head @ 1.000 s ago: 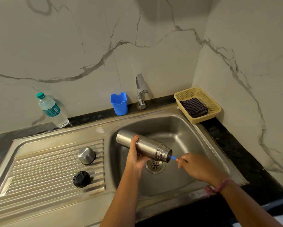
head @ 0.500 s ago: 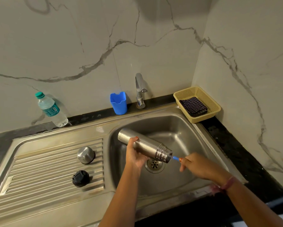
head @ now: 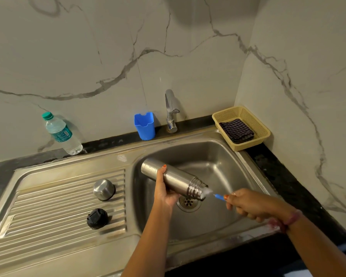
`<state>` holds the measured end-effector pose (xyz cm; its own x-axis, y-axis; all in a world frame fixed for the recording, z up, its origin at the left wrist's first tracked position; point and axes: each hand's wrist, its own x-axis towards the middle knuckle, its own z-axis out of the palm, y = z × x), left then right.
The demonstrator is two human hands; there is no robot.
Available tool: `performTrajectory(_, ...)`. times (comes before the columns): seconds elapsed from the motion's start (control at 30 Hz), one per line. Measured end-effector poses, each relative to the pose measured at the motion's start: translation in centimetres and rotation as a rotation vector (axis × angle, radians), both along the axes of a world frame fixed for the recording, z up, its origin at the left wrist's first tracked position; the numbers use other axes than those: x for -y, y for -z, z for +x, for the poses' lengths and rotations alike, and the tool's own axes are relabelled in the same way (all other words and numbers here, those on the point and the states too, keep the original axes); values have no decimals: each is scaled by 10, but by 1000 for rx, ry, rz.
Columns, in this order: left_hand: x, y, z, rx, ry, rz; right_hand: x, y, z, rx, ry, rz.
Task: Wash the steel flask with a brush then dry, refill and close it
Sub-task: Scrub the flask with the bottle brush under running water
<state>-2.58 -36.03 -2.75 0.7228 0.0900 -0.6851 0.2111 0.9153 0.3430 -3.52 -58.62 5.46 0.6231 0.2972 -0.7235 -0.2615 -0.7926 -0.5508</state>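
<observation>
Seen from the head camera, the brush [head: 218, 195] had drawn outward since half a second before: its white bristles now showed at the mouth of the steel flask [head: 174, 179], where earlier only the blue handle stuck out. The flask had barely shifted, lying tilted over the sink basin [head: 218, 162] with its open mouth lower and pointing right, above the drain [head: 188, 202].

The left hand [head: 165, 191] gripped the flask's body from below, fingers [head: 164, 168] curled round the barrel. The right hand [head: 248, 204] was closed round the blue brush handle, only the handle's tip showing beyond the knuckles, just beside the flask's mouth.

The basin left open room right of and behind the flask up to the tap [head: 171, 110]. On the ribbed drainboard [head: 48, 206] to the left, well apart from the hands, sat the steel cup lid [head: 104, 189] and the black stopper [head: 97, 218]. Along the rear edge of the desk [head: 288, 176] stood a water bottle [head: 61, 132] and a blue holder [head: 144, 125]; a yellow basket [head: 262, 128] holding a folded dark cloth [head: 236, 130] sat in the right corner, against the wall.
</observation>
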Motion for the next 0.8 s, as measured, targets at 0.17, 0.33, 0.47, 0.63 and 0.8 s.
performTrajectory(0.17, 4, -1, 0, -18, 6, 11, -2, 4, 4, 88, -10, 10)
performTrajectory(0.33, 3, 2, 2, -23, 12, 4, -9, 30, -13, 656, -144, -171)
performTrajectory(0.47, -4, 6, 4, -6, -38, -54, 8, 29, -19, 846, -223, -303)
performTrajectory(0.63, 5, 5, 4, -13, -13, -38, -11, 44, -19, 1012, -213, -327)
performTrajectory(0.8, 2, 10, 5, -26, 1, -47, -10, 58, -20, 1283, -347, -304)
